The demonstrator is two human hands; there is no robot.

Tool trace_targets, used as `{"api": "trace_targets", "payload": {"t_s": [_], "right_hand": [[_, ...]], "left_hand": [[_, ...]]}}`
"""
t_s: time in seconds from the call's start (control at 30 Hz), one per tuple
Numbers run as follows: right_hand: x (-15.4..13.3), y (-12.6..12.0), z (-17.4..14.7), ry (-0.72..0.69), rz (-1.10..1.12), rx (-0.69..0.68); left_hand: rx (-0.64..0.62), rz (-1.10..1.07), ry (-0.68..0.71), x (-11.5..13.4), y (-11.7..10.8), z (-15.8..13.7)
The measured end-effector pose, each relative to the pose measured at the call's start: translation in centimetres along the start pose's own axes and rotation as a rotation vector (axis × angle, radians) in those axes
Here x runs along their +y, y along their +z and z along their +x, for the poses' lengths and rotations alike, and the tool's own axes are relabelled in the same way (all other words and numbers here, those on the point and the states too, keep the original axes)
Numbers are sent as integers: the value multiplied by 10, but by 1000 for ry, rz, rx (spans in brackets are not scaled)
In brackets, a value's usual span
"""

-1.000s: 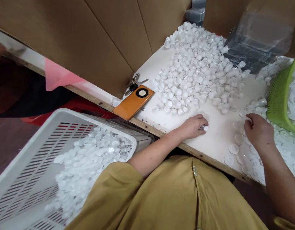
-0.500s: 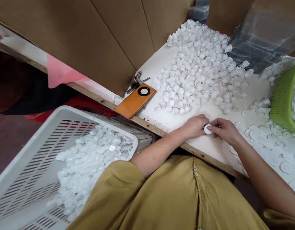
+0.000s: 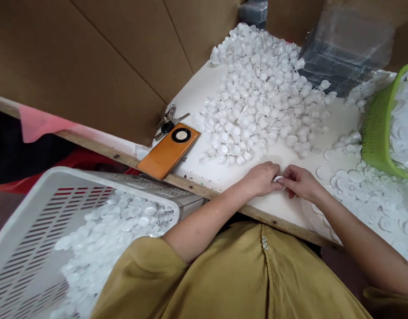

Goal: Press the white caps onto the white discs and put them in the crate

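Note:
Over the front of the white tabletop, my two hands meet around a small white plastic disc (image 3: 278,178). Thumb and fingers of my right hand (image 3: 300,182) pinch this disc, now seen almost edge-on. My left hand (image 3: 264,178) is closed right against it; whatever sits inside its fingers is hidden. Just beyond them spreads a heap of tiny white plastic cups (image 3: 250,102), some with visible handles. Similar loose flat discs (image 3: 359,188) lie scattered to the right of my right hand.
An orange phone (image 3: 169,150) lies at the table edge beside some keys (image 3: 167,122). A green basket (image 3: 378,128) of white pieces stands at right. Below the edge, a grey slotted crate (image 3: 63,177) holds white pieces. Brown cardboard (image 3: 107,66) walls the left; plastic-wrapped stacks (image 3: 343,48) stand behind.
The disc has turned from facing me to nearly edge-on, and my hands have drawn closer together on it. The whole view has shifted slightly to the right.

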State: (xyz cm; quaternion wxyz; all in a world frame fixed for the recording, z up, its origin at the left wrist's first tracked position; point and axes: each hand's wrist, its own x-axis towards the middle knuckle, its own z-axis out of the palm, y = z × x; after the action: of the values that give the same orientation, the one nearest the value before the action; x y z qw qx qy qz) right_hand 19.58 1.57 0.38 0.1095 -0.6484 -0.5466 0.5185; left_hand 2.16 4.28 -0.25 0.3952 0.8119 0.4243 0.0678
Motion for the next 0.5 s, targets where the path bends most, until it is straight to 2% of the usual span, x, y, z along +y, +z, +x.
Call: {"api": "trace_targets", "payload": {"t_s": [0.2, 0.37, 0.43, 0.5], "right_hand": [[-9, 3, -5, 66, 38, -6], [-4, -2, -20, -92, 92, -30], [7, -16, -25, -145, 25, 109], [22, -36, -27, -149, -165, 352]], "left_hand": [[-56, 12, 22, 6, -7, 2], [77, -135, 26, 3, -3, -23], [109, -197, 9, -2, -7, -46], [135, -270, -33, -11, -21, -78]]}}
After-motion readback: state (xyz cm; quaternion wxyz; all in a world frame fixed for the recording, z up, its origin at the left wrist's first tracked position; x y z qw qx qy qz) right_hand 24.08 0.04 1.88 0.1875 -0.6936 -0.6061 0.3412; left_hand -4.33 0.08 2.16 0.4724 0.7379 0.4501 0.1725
